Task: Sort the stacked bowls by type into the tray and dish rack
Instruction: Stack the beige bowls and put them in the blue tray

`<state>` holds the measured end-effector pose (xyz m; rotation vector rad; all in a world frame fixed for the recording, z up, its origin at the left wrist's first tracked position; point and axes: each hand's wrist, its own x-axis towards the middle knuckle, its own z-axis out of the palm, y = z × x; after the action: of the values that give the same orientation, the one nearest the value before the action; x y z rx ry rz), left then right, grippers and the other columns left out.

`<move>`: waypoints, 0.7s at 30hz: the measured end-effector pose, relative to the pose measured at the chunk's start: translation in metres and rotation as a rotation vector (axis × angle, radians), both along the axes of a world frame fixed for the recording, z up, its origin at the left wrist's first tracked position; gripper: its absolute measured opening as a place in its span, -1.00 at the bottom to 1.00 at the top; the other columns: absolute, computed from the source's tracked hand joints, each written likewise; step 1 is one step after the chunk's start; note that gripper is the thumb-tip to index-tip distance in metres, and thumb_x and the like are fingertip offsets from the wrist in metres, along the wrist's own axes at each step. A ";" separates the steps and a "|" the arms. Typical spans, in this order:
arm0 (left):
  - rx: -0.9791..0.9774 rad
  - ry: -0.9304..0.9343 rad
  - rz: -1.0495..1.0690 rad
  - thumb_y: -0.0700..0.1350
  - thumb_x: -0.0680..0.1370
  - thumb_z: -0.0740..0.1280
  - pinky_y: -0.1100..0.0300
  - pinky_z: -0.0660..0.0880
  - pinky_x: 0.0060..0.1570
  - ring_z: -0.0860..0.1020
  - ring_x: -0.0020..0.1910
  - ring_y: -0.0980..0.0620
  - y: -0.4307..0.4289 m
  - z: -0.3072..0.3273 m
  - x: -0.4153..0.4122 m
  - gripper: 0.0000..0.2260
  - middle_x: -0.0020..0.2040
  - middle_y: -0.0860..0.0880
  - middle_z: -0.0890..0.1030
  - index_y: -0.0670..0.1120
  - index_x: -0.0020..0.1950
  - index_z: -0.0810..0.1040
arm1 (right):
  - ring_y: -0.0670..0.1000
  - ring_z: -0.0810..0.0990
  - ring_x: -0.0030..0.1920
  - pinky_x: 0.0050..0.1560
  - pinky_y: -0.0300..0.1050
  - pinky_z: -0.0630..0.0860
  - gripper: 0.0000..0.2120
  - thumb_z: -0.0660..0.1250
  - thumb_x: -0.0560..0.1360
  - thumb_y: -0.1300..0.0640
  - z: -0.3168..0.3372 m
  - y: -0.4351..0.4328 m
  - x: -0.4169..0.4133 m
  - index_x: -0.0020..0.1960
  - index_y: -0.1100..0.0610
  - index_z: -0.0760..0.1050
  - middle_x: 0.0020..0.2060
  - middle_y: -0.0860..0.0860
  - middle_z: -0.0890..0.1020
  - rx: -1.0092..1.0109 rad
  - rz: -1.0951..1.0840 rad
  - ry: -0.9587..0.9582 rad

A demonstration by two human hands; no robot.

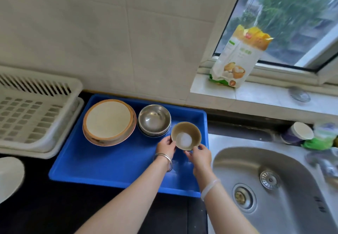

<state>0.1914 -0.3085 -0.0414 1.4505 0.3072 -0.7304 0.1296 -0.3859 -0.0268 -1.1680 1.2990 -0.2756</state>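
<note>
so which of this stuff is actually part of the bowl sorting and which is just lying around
Part of the job:
- small brown bowl, held by left hand and right hand
- stacked steel bowls
- stacked wide cream bowls
- blue tray
- white dish rack

Lying about:
- food bag on the windowsill
- paper cup
- sink

Countertop [36, 206]: dark
Far left: white dish rack [33, 116]
Centre: blue tray [109, 164]
Near left: white bowl [9, 175]
Right: steel sink [292, 169]
</note>
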 end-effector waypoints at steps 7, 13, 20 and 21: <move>-0.059 0.000 0.074 -0.37 0.51 0.16 0.24 0.48 -0.12 0.51 -0.11 0.03 -0.016 -0.012 0.007 -0.75 -0.12 -0.02 0.59 -0.11 0.01 0.54 | 0.15 0.66 -0.04 -0.17 -0.14 0.61 -0.77 0.24 0.52 0.35 -0.018 -0.011 0.025 0.16 0.27 0.51 0.03 0.19 0.61 0.088 -0.098 -0.076; -0.102 0.043 0.162 -0.39 0.52 0.15 0.33 0.53 -0.18 0.53 -0.11 0.08 -0.029 -0.014 0.010 -0.72 -0.12 0.03 0.59 -0.11 0.08 0.54 | 0.17 0.65 -0.01 -0.19 -0.13 0.60 -0.70 0.17 0.58 0.28 -0.020 -0.017 0.037 0.30 0.18 0.44 0.12 0.21 0.59 0.110 -0.107 -0.088; -0.134 0.077 0.193 -0.38 0.53 0.15 0.18 0.45 0.11 0.52 0.03 0.02 -0.036 -0.014 0.015 -0.67 0.07 -0.05 0.54 -0.20 0.26 0.48 | 0.09 0.64 -0.10 -0.23 -0.19 0.58 -0.80 0.15 0.59 0.21 -0.008 -0.025 0.040 0.20 0.08 0.41 -0.07 0.08 0.58 0.199 -0.064 -0.117; -0.134 0.078 0.193 -0.38 0.53 0.15 0.17 0.46 0.12 0.52 0.03 0.01 -0.037 -0.015 0.016 -0.67 0.06 -0.06 0.55 -0.21 0.26 0.48 | 0.07 0.63 -0.13 -0.22 -0.19 0.58 -0.84 0.15 0.59 0.19 -0.007 -0.026 0.040 0.15 0.06 0.39 -0.12 0.05 0.57 0.208 -0.055 -0.114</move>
<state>0.2071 -0.3454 -0.0564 1.2486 0.4444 -0.6391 0.1696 -0.4117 -0.0335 -0.9295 1.2292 -0.2378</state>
